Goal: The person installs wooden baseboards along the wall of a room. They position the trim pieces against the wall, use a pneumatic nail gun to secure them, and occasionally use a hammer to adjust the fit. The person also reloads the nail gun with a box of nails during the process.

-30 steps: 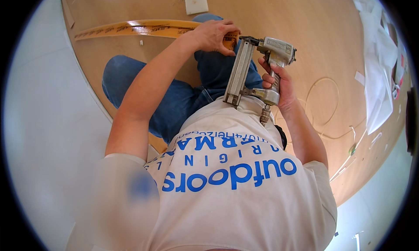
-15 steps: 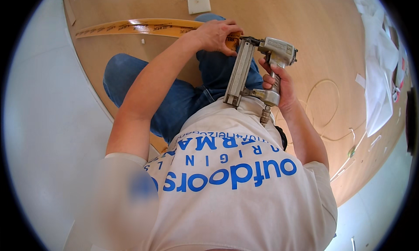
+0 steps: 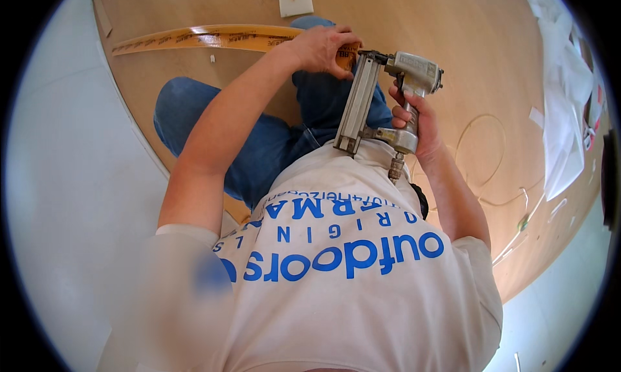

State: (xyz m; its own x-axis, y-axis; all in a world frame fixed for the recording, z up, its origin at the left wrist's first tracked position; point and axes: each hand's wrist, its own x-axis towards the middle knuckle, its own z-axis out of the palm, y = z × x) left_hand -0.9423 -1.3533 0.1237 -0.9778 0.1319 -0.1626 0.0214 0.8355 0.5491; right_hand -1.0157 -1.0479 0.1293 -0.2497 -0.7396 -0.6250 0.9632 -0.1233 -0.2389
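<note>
Over one leg of the blue jeans [image 3: 326, 107], the left hand [image 3: 320, 50] is gripping an orange strip [image 3: 223, 37] near its right end, fingers curling around it. The right hand [image 3: 425, 121] is wrapping a nail gun's [image 3: 359, 100] handle, fingers bent. The gun's nose is sitting just beside the strip's end; contact is remaining unclear.

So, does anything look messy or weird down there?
A bit messy, yes: the white sheet at the right is crumpled, not spread flat, and a small white scrap lies loose near the printed orange strip in the left hand. I see nothing spilled or broken.
</note>
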